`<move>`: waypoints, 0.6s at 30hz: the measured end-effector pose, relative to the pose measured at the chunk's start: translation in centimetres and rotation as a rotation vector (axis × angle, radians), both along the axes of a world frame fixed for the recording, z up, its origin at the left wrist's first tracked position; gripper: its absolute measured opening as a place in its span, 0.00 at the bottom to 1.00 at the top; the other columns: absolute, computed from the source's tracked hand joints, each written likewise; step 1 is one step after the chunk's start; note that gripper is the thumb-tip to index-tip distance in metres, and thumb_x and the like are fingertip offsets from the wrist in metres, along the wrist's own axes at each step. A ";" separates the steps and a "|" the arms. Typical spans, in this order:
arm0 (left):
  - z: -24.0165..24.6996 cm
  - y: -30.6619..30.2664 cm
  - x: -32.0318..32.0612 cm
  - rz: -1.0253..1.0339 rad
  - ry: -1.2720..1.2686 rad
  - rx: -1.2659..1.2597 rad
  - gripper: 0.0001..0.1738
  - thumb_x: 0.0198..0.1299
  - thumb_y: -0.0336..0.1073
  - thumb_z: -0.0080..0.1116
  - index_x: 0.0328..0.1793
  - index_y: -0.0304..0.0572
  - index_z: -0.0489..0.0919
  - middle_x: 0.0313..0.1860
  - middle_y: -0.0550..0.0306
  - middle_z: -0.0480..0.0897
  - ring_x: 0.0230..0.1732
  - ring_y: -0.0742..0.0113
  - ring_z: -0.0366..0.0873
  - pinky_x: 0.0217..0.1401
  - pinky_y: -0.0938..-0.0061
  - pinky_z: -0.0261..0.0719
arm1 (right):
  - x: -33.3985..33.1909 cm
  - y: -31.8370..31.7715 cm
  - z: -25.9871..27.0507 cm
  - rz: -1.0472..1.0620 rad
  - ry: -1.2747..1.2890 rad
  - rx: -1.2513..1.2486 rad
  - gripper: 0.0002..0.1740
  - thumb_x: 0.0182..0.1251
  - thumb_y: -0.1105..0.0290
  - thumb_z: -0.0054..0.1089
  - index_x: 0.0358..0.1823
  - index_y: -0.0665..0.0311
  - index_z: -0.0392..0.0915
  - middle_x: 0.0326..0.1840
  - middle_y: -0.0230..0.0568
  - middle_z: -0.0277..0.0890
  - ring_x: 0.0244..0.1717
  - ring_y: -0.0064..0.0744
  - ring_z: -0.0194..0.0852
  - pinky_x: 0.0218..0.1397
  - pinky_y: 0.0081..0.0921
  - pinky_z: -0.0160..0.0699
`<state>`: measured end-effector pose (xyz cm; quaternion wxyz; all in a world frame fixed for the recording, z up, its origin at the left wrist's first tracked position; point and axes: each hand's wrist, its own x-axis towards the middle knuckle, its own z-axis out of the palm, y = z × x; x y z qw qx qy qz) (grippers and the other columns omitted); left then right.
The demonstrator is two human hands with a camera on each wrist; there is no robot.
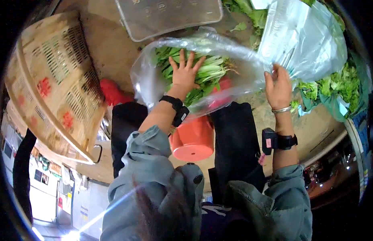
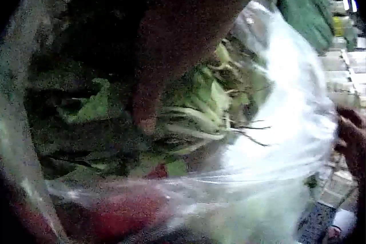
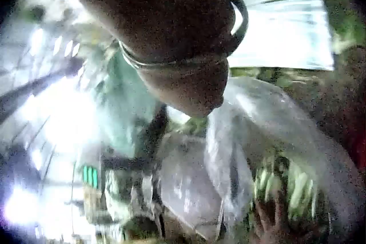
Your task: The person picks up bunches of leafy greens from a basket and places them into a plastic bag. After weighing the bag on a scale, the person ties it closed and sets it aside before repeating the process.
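Note:
A clear plastic bag lies spread wide in front of me, with a bundle of leafy greens inside it. The stems are pale and the thin roots point right. My left hand presses on the greens from above, its fingers spread straight. On the right, my right hand grips the bag's edge between thumb and fingers, drawing the film out taut. In the right wrist view the bag's film runs down from that hand, and the spread left hand shows beyond it.
A large slatted plastic basket tilts at the left. A stack of plastic bags lies at the upper right, beside loose leafy lettuce. A clear plastic tub stands at the back. Between my legs is a red plastic stool.

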<state>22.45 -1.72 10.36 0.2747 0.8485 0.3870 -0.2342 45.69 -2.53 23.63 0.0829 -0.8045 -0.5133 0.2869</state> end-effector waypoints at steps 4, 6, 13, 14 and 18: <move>1.5 -2.6 -5.1 0.393 -0.464 0.022 0.44 0.41 0.50 0.62 0.67 0.61 0.55 0.65 0.46 0.55 0.64 0.43 0.51 0.60 0.44 0.52 | -11.1 0.4 -3.0 0.474 0.520 -0.117 0.15 0.50 0.69 0.55 0.42 0.59 0.73 0.42 0.44 0.71 0.50 0.47 0.64 0.54 0.37 0.63; -1.1 -5.0 -9.5 0.747 -0.144 -0.182 0.37 0.45 0.44 0.59 0.64 0.55 0.60 0.59 0.46 0.63 0.60 0.45 0.58 0.58 0.50 0.57 | -14.1 0.2 -8.2 0.721 0.241 -0.172 0.27 0.45 0.64 0.62 0.52 0.54 0.69 0.57 0.44 0.63 0.60 0.48 0.55 0.60 0.43 0.56; 3.8 -0.5 -21.0 0.108 0.729 -0.317 0.35 0.47 0.46 0.55 0.63 0.50 0.62 0.62 0.48 0.62 0.63 0.48 0.56 0.62 0.48 0.48 | -16.2 -0.6 -14.9 1.071 -0.252 -0.670 0.47 0.46 0.49 0.61 0.65 0.26 0.40 0.72 0.28 0.29 0.72 0.47 0.16 0.60 0.72 0.31; 4.2 0.2 -20.3 0.089 0.769 -0.389 0.31 0.52 0.44 0.51 0.63 0.48 0.62 0.62 0.48 0.63 0.63 0.50 0.57 0.63 0.51 0.48 | -16.7 0.0 -14.8 0.994 -0.274 -0.704 0.49 0.45 0.49 0.62 0.65 0.26 0.39 0.72 0.28 0.29 0.71 0.48 0.16 0.62 0.70 0.31; 7.2 0.0 -15.3 0.008 0.277 -0.249 0.28 0.56 0.43 0.44 0.63 0.41 0.62 0.62 0.45 0.63 0.63 0.51 0.57 0.65 0.59 0.49 | -16.1 0.7 -14.9 0.891 -0.252 -0.674 0.46 0.46 0.56 0.62 0.66 0.32 0.43 0.72 0.34 0.32 0.71 0.50 0.20 0.62 0.67 0.35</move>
